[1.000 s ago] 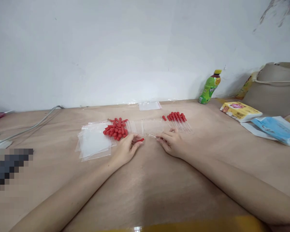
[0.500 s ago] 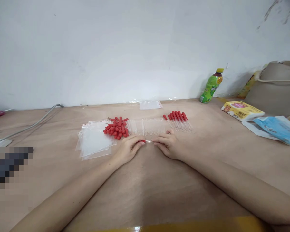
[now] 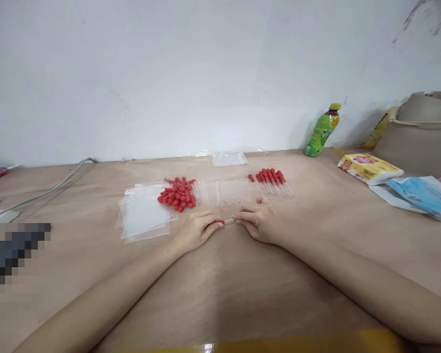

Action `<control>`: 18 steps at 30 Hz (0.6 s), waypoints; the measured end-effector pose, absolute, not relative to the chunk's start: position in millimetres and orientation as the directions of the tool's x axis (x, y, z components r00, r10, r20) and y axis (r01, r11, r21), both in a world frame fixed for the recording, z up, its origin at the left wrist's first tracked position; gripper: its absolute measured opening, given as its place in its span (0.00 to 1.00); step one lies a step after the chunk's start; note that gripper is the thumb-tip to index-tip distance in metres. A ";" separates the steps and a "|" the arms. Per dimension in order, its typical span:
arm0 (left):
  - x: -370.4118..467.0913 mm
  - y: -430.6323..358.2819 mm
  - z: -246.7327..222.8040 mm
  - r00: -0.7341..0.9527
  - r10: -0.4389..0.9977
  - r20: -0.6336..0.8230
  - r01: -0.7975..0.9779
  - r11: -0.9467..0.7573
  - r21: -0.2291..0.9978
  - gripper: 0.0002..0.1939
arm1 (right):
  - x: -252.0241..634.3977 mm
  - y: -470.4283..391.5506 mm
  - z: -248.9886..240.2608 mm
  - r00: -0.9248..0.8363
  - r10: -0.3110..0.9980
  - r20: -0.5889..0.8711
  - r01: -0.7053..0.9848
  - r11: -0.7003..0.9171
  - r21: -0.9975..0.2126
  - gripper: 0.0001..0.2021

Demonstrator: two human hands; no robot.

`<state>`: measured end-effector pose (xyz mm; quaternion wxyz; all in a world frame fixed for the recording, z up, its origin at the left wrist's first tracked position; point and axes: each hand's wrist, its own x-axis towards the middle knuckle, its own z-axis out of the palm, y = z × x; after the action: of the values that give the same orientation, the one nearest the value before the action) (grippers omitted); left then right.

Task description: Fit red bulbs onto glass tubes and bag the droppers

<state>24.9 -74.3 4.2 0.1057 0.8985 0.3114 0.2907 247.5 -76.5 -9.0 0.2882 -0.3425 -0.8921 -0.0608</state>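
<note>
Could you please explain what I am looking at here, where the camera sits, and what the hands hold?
The camera sits on a person's head, looking forward and down, so both arms are their own. The left hand pinches a red bulb; the right hand pinches a glass tube, tip to tip. On the table lie clear bags, loose red bulbs, bare tubes and finished droppers. A green bottle stands by the wall.

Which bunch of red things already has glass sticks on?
The neat row of red-capped glass droppers beyond the right hand; the jumbled pile of loose red rubber caps has none.
</note>
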 end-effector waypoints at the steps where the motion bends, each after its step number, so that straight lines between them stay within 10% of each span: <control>1: 25.4 -74.3 4.2 0.625 0.632 0.458 0.512 -0.775 0.370 0.09 | 246.4 -77.6 -9.6 -0.591 0.581 0.560 0.661 0.746 -0.076 0.10; 11: 24.9 -63.6 -7.6 0.417 0.821 0.390 0.515 -0.567 0.643 0.14 | 249.8 -69.3 -9.8 -0.543 0.651 0.530 0.541 0.754 -0.371 0.10; 18: 26.8 -69.7 -1.6 0.458 0.773 0.438 0.548 -0.634 0.546 0.09 | 247.0 -74.7 -5.3 -0.534 0.674 0.510 0.557 0.734 -0.387 0.07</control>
<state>26.8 -69.7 -1.6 0.1658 0.8377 0.3944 0.3395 247.0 -74.7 -5.3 0.3290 -0.3535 -0.8711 0.0888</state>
